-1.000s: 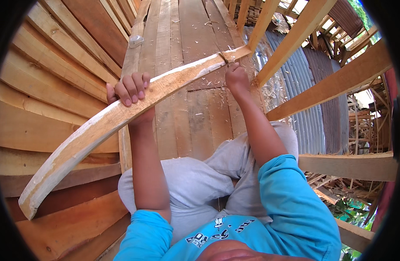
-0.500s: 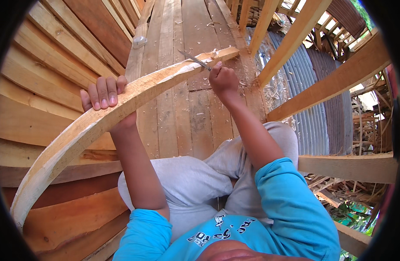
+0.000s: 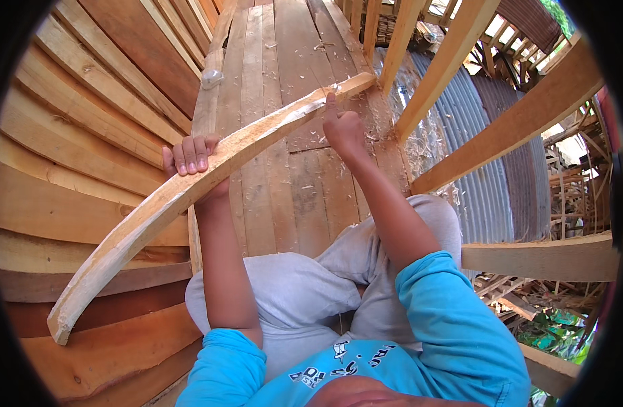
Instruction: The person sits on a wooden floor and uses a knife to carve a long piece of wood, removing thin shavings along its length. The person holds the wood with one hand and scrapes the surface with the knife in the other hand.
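Note:
A long, curved wooden beam (image 3: pixel 257 137) slants from the lower left to its far end at the upper right, with a pale shaved strip along its top. My left hand (image 3: pixel 193 156) is wrapped around its middle, fingers over the far side. Close to the far end, my right hand (image 3: pixel 344 130) is closed in a fist, its thumb stretched up against the beam. The knife that showed in this fist a moment earlier is now hidden, its blade not distinguishable.
Wood shavings lie scattered over the plank floor (image 3: pixel 277 197). Stacked boards (image 3: pixel 74 149) line the left side. A clear plastic object (image 3: pixel 212 79) rests near them. Wooden posts (image 3: pixel 447 68) and a slanting rail (image 3: pixel 508 129) stand on the right, before corrugated metal sheets (image 3: pixel 484 169).
The beam has slid toward the upper right and straightened a little, my left hand moving with it. The knife blade has gone from sight, and my right thumb now points up at the beam.

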Tool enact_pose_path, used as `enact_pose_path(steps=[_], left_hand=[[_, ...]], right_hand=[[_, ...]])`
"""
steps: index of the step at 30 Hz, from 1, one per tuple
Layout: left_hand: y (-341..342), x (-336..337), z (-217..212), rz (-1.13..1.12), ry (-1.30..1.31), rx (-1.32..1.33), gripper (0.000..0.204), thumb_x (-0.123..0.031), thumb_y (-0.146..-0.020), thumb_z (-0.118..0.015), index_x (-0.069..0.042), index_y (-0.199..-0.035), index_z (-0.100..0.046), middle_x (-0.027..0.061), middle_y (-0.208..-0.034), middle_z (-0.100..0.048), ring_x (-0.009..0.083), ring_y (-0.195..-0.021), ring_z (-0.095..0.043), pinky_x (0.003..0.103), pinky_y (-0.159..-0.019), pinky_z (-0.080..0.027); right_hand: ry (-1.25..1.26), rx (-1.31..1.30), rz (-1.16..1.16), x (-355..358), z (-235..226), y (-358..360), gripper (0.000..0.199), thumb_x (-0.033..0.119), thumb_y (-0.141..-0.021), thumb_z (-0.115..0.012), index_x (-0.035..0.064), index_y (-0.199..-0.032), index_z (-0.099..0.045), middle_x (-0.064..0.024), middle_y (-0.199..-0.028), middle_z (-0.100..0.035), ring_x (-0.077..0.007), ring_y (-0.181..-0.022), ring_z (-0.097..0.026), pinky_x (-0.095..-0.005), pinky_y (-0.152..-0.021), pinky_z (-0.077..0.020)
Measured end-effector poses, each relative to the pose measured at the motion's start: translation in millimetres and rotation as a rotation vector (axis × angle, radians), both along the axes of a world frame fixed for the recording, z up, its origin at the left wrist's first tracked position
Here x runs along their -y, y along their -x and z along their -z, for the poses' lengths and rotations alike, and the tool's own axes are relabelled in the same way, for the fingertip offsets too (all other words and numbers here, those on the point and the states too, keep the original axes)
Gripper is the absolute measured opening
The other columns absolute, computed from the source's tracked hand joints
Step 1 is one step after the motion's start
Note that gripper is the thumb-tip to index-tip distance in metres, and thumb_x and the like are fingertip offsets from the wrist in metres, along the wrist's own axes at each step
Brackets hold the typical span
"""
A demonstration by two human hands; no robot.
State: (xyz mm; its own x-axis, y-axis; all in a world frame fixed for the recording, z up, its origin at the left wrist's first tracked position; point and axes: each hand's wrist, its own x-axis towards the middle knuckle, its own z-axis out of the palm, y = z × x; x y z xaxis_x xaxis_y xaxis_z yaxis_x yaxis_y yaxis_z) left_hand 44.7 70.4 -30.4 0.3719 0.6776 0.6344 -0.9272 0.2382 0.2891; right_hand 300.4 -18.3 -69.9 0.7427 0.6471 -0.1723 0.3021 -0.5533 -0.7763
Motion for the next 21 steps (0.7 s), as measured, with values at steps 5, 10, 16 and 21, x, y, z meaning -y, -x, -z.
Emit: enact_pose_path(steps=[5,10,16,21], left_hand=[[-4.3,19.0,-28.8,0.071,0.024,-0.025,0.049,-0.022,-0.104,-0.038,-0.019,-0.056,-0.048,-0.0042,-0.054,-0.046,0.0081,-0.055,-0.047,0.027,-0.071,-0.037],[-20.3,24.8,-17.5,0.006,0.107,-0.037,0.048,-0.021,-0.104,-0.038,-0.019,-0.057,-0.049,-0.0039,-0.055,-0.047,0.0084,-0.054,-0.048,0.027,-0.07,-0.036],[-22.0,29.6,-12.2,-0.194,0.033,-0.068,0.037,-0.023,-0.101,-0.043,-0.017,-0.067,-0.057,-0.0017,-0.067,-0.051,0.0113,-0.07,-0.052,0.032,-0.085,-0.042],[-3.1,68.0,-25.0,-0.292,0.345,-0.036,0.022,-0.027,-0.097,-0.05,-0.015,-0.086,-0.064,-0.0024,-0.077,-0.048,0.0142,-0.08,-0.047,0.035,-0.096,-0.039]], right_hand=[[-0.269,-0.753,0.121,4.9,8.3,-14.1,0.056,0.058,-0.087,-0.068,0.0083,-0.066,-0.054,-0.0058,-0.057,-0.054,-0.0171,-0.046,-0.053,-0.0351,-0.042,-0.0371],[-0.434,-0.9,0.188,3.6,13.2,-14.1,0.056,0.049,-0.09,-0.071,0.0195,-0.064,-0.032,0.0068,-0.051,-0.025,-0.0085,-0.039,-0.023,-0.0296,-0.039,-0.0167],[-0.437,-0.882,0.129,2.7,26.7,-20.8,0.053,0.047,-0.091,-0.07,0.018,-0.065,-0.034,0.0056,-0.05,-0.028,-0.0096,-0.038,-0.026,-0.0302,-0.039,-0.0184],[-0.359,-0.791,0.141,2.3,29.1,-26.6,0.054,0.051,-0.092,-0.067,0.0176,-0.064,-0.035,0.004,-0.051,-0.031,-0.0105,-0.038,-0.028,-0.0309,-0.038,-0.0196]])
